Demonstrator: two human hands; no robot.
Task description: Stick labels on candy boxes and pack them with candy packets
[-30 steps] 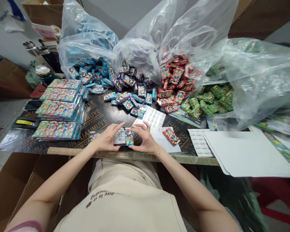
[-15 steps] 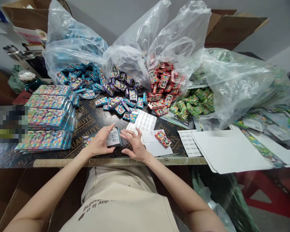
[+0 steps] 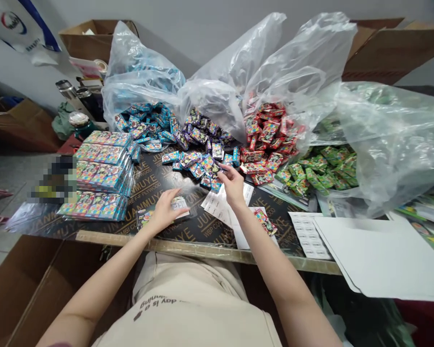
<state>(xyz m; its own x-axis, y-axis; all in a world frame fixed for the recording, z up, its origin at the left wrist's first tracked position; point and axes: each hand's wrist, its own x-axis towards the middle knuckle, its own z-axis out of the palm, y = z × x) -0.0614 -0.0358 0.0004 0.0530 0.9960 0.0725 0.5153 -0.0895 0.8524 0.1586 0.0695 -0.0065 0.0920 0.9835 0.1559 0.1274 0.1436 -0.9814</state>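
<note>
Already, filled packs (image 3: 101,177) are lying stacked at centre left, while the left hand (image 3: 165,212) is clasping one labelled pack (image 3: 179,204) at lower centre and the right hand (image 3: 234,185) is touching the big loose heap (image 3: 198,156) mid-frame, its grip impossible to tell

A small flat cardboard packet (image 3: 180,204) is lying flat near the front edge of the dark tabletop (image 3: 155,173), at about 6 o'clock, with its white barcoded back facing up. It is sitting in the grip of the left hand (image 3: 163,212). A loose heap of small purple-and-blue printed packets (image 3: 198,156) is spreading over the middle of the tabletop, at about 1 o'clock from the first packet. They are lying tumbled at all angles, and the nearest ones are lying right at the tips of the right hand (image 3: 233,184).
</note>
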